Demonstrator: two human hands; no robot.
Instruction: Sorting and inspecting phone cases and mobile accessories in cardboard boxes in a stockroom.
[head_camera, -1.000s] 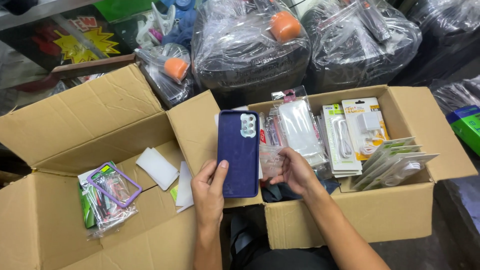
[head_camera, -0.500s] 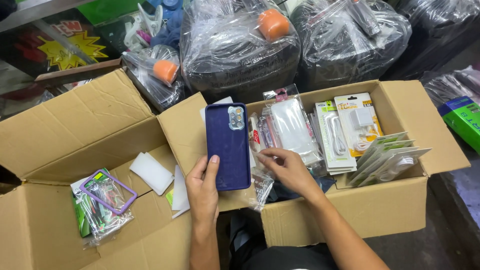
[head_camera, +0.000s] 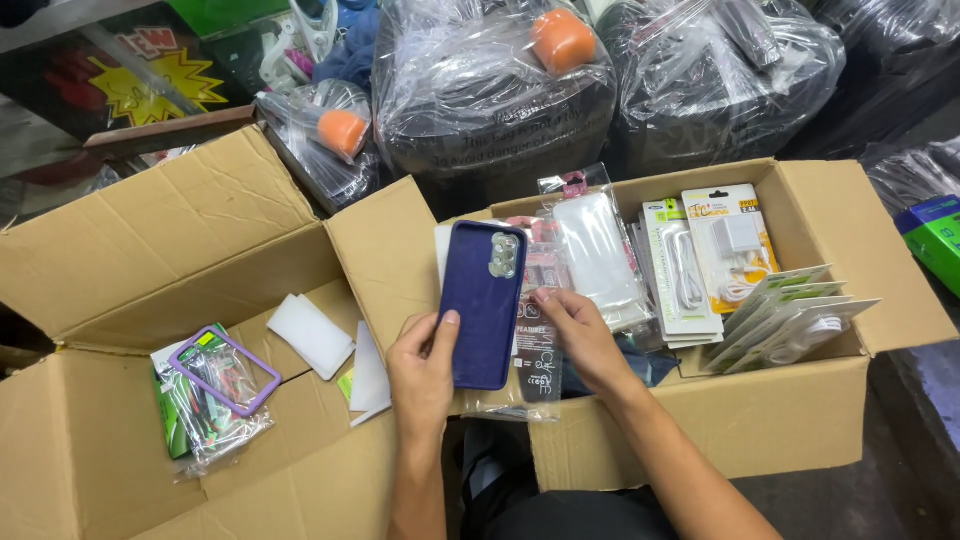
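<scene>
My left hand (head_camera: 424, 372) grips a dark blue phone case (head_camera: 485, 300) by its lower left edge, camera cutout at the top, held above the gap between two cardboard boxes. My right hand (head_camera: 580, 338) pinches a clear plastic packet (head_camera: 535, 345) with a printed card inside, just right of and partly behind the case. Both hands are close together over the near left corner of the right box (head_camera: 800, 420).
The right box holds packaged white chargers (head_camera: 728, 245), cables (head_camera: 683, 275) and clear cases (head_camera: 600, 255). The left box (head_camera: 150, 260) holds a purple-rimmed case in a bag (head_camera: 222, 375) and white foam pieces (head_camera: 312, 335). Plastic-wrapped black bundles (head_camera: 495, 95) stand behind.
My right hand pulled a clear packet out of the right box and brought it up beside the blue case. The left hand tilted the case slightly to the right.
</scene>
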